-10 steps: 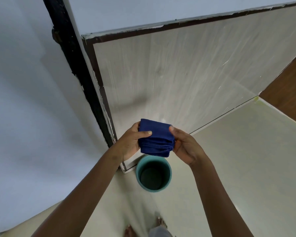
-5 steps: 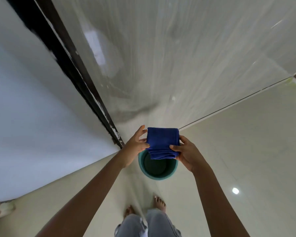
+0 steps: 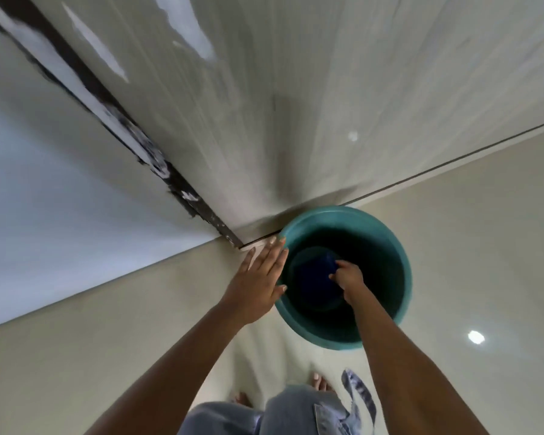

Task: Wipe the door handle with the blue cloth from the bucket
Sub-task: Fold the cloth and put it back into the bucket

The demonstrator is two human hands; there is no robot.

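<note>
Blue cloth (image 3: 316, 273) is pinched by the right hand (image 3: 349, 276) inside the teal bucket (image 3: 402, 265); the left hand (image 3: 258, 285), its grip spread wide, rests at the rim. No door handle is visible, so whether wiping is done cannot be told.

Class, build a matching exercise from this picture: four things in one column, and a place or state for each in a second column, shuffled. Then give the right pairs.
1. blue cloth
2. left hand
3. right hand
4. bucket

A. open, flat against the bucket's outer rim
B. on the floor by the door's bottom edge
C. reaching down inside the bucket
D. lying at the bucket's bottom

Pairs: 1-D, 2-A, 3-C, 4-B
</note>
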